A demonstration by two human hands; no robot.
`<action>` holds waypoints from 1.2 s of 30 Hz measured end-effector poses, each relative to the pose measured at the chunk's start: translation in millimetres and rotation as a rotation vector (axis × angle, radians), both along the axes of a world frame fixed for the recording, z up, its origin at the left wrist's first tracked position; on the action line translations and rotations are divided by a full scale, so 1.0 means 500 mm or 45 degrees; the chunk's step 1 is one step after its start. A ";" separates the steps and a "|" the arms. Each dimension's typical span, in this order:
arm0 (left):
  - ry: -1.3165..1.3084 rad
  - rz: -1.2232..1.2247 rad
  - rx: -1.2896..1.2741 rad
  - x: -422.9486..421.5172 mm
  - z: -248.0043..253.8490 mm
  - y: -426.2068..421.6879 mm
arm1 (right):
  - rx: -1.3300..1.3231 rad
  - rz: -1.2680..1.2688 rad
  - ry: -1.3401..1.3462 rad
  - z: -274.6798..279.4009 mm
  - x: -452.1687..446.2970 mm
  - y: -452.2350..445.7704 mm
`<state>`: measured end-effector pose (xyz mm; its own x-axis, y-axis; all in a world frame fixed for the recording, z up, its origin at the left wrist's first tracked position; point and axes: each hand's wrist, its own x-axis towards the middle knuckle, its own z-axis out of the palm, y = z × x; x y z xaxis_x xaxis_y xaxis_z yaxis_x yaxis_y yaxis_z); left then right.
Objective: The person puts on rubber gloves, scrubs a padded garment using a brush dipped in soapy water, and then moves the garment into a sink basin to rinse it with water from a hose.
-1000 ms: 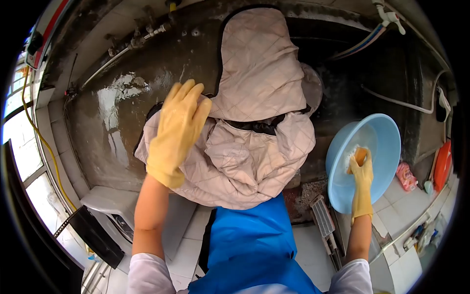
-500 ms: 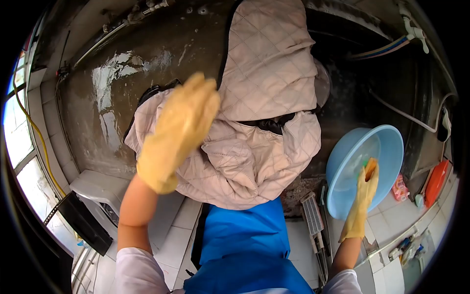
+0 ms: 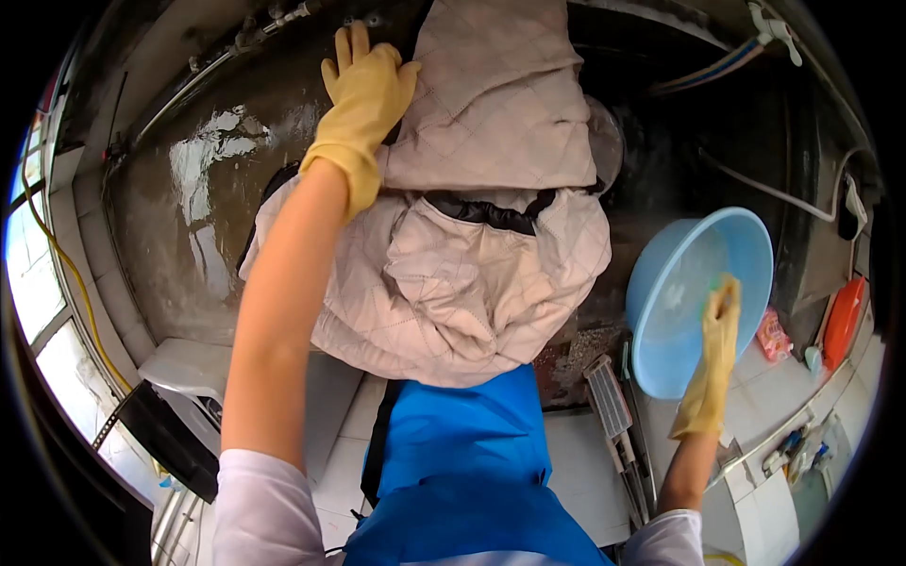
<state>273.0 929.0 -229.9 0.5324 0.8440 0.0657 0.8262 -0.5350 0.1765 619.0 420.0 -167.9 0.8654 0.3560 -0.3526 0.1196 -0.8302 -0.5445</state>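
Note:
A beige quilted cover [image 3: 481, 113] with black trim lies in folds across the dark wet slab. My left hand [image 3: 363, 99], in a yellow rubber glove, reaches to its upper left edge with the fingers apart; whether it presses on the cloth or the slab I cannot tell. My right hand [image 3: 719, 330], also gloved, is inside the light blue basin [image 3: 651, 354], which is tilted and has cloudy water in it. Its fingers are closed, and a blurred bit of green shows beside them; most of that thing is hidden.
A striped hose runs from a white tap [image 3: 776, 28] at the upper right. Below the basin's left side leans a long-handled grey tool [image 3: 609, 401]. A pink packet [image 3: 774, 337] and a red object [image 3: 843, 325] are at the right. A grey appliance [image 3: 189, 368] stands at the lower left.
My left hand has moved up and away along the cover, its arm now stretched out. My right hand stays in the basin, its fingers slightly farther in. The view has shifted a little.

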 end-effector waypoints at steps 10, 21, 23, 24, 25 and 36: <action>0.188 -0.319 -0.255 -0.078 0.005 -0.166 | 0.431 0.417 -0.228 0.131 -0.155 0.342; 0.350 -0.046 -0.639 -0.052 0.036 -0.137 | -0.030 1.412 -0.374 -0.043 -0.360 0.795; 0.343 -0.037 -0.676 -0.052 0.045 -0.133 | 0.039 1.480 -0.441 -0.092 -0.381 0.761; 0.366 -0.053 -0.700 -0.040 0.043 -0.129 | 0.121 1.547 -0.523 -0.124 -0.379 0.741; 0.419 -0.085 -0.731 -0.044 0.043 -0.125 | 0.219 1.629 -0.561 -0.100 -0.394 0.725; 0.424 -0.076 -0.901 -0.053 0.065 -0.114 | 0.150 1.515 -0.516 -0.086 -0.366 0.771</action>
<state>246.3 872.0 -197.2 0.4752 0.5950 -0.6482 0.8691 -0.4325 0.2401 436.0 805.7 -210.7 0.0273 0.9983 -0.0511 0.9330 -0.0438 -0.3572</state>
